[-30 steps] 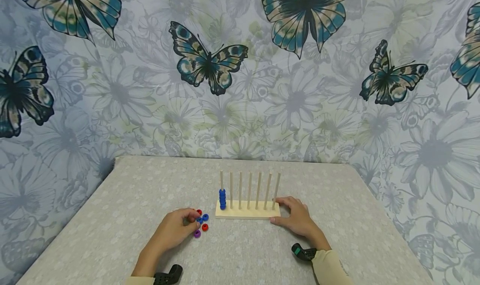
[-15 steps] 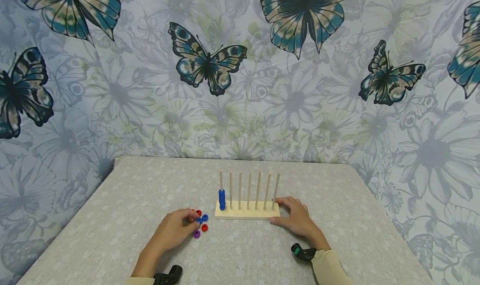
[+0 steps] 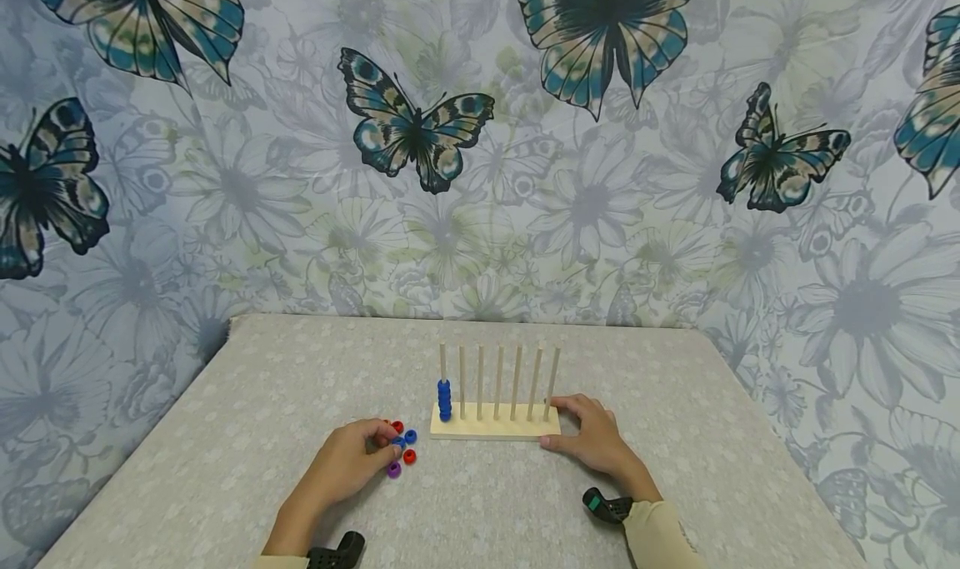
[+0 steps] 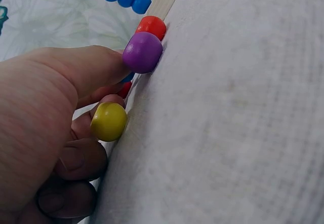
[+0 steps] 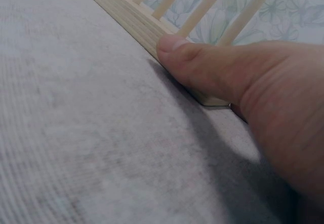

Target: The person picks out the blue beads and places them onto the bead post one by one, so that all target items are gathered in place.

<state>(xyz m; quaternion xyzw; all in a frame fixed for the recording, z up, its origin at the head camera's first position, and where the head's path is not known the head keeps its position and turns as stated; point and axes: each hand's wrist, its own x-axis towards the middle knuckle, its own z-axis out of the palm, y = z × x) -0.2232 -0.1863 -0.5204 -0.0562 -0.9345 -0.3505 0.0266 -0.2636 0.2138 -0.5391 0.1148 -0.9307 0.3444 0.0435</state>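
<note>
Seen from your head camera, you sit at a grey patterned table (image 3: 225, 469) set against a wall covering printed with butterflies (image 3: 420, 127) and pale flowers. A wooden peg rack (image 3: 495, 420) stands near the table's middle, with seven upright dowels in a row; the leftmost dowel carries a short stack of blue beads (image 3: 445, 399). Your right hand (image 3: 592, 436) grips the right end of the rack, thumb on the near edge and fingers curled round the far corner. Your left hand (image 3: 347, 461) rests on the table just left of the rack, fingers curled over a small cluster of loose beads: red, blue and purple ones show past the fingertips. The left wrist camera brings that cluster close and shows what the head view hides: a yellow bead (image 4: 108, 121) tucked against your curled fingers, touching them, and a purple bead (image 4: 143, 52) at the tip of your thumb, with a red bead (image 4: 151, 26) just beyond it. From this view you cannot tell whether the yellow bead is truly pinched or only lying against the fingers. The blue stack appears at the top edge. The right wrist camera shows only your thumb (image 5: 202, 64) pressed against the pale wooden base of the rack, with the dowels rising behind it.
</note>
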